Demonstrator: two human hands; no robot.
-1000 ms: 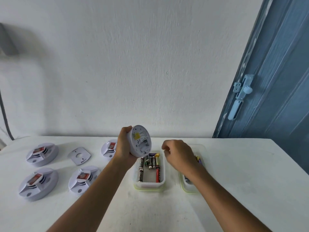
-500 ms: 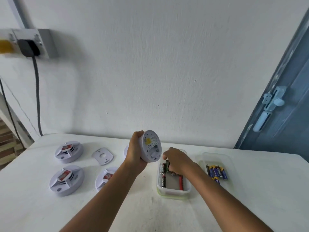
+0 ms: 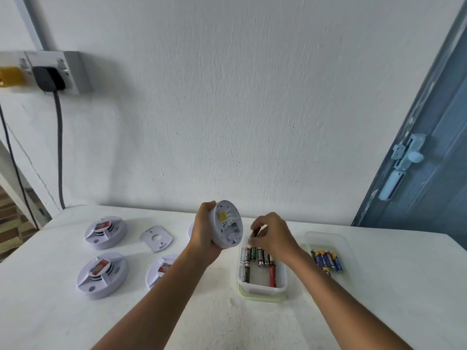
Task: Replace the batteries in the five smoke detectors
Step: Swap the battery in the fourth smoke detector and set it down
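Seen from the head camera, the left hand (image 3: 205,232) grips a white smoke detector (image 3: 225,224) by its rim, thumb and fingers wrapped round the edge, its back face turned toward the right hand (image 3: 271,236). Just beside it, the right hand pinches a dark battery (image 3: 254,233) between thumb and fingertips above the near container (image 3: 261,286), where spent-looking batteries (image 3: 257,257) of mixed colours lie loose. To the right of that hand, a second clear container (image 3: 328,238) holds a row of blue batteries (image 3: 328,259), probably the fresh ones. Left of the left hand, three more smoke detectors (image 3: 105,232) rest on the white table (image 3: 391,286) with red-labelled parts uppermost, and the edge of another shows behind the left wrist; a detached mounting plate (image 3: 156,238) lies among them.

Judging by the easy one-handed hold, the detector is a light, stiff plastic shell, best taken round its rim so the battery bay stays exposed. Its clips and contacts are likely the fragile points. The battery is small, hard and smooth, apt to roll or slip, so a fingertip pinch across its middle suits it.
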